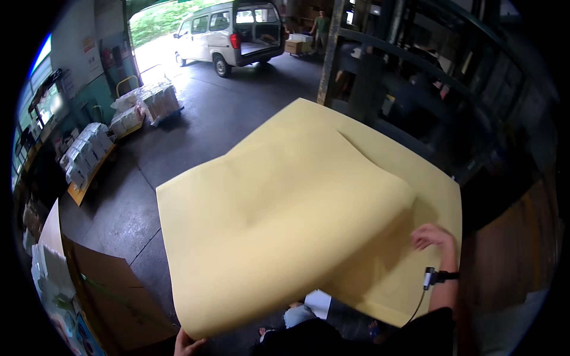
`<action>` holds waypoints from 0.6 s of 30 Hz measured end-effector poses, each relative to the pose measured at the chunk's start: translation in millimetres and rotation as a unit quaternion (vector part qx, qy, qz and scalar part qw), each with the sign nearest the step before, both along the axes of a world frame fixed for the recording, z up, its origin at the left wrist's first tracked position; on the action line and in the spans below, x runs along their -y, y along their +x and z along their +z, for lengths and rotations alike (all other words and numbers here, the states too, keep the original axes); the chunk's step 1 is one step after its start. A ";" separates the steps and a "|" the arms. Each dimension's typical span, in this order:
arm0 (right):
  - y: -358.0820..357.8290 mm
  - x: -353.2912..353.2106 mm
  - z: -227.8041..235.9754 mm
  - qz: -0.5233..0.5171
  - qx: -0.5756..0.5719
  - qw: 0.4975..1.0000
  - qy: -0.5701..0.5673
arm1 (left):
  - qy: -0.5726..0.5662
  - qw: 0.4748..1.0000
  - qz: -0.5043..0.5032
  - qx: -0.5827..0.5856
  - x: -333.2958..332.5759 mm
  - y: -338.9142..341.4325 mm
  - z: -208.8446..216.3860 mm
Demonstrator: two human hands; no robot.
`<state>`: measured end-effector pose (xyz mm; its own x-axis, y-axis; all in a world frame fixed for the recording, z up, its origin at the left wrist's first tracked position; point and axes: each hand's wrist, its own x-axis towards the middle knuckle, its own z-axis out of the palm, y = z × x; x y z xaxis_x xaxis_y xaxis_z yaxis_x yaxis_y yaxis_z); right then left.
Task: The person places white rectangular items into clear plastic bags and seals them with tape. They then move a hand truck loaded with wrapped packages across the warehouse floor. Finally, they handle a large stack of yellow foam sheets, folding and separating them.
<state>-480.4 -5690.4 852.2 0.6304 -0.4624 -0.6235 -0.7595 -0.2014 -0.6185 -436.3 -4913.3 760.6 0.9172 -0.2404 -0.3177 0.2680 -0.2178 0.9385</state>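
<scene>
A large sheet of yellow paper [255, 219] curls up and over in front of me. Its near left corner is pinched in my left hand [187, 344], low at the picture's edge. Beneath the curled sheet lies another flat yellow surface [439, 196] of the same colour, partly covered by it. Over the right part of that surface is my right hand [432, 236], its fingers curled in and nothing visible in them. A black strap with a small white device [428, 277] and a cable sits on my right wrist.
Brown cardboard [119, 291] stands at the near left beside a white stack [50, 273]. Wrapped white bundles [89, 151] rest on pallets farther left. A dark machine frame [386, 89] rises behind the sheets at the right. A silver van [219, 32] with its rear hatch up and a person [321, 26] are far off.
</scene>
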 end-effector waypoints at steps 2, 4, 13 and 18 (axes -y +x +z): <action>41.8 56.1 17.2 -0.020 0.140 0.965 -0.219 | -0.023 0.982 -0.036 -0.185 -32.0 18.0 -0.7; 105.7 102.8 4.7 0.034 0.217 0.888 -0.404 | -0.030 0.986 -0.002 -0.162 -70.9 79.7 -16.8; 309.2 -4.7 23.4 0.141 0.055 0.986 0.070 | -0.056 0.969 0.153 -0.186 6.6 314.1 -82.6; 326.8 118.7 -56.6 0.095 -0.132 0.973 0.165 | 0.192 0.929 0.190 -0.252 62.2 319.5 -68.1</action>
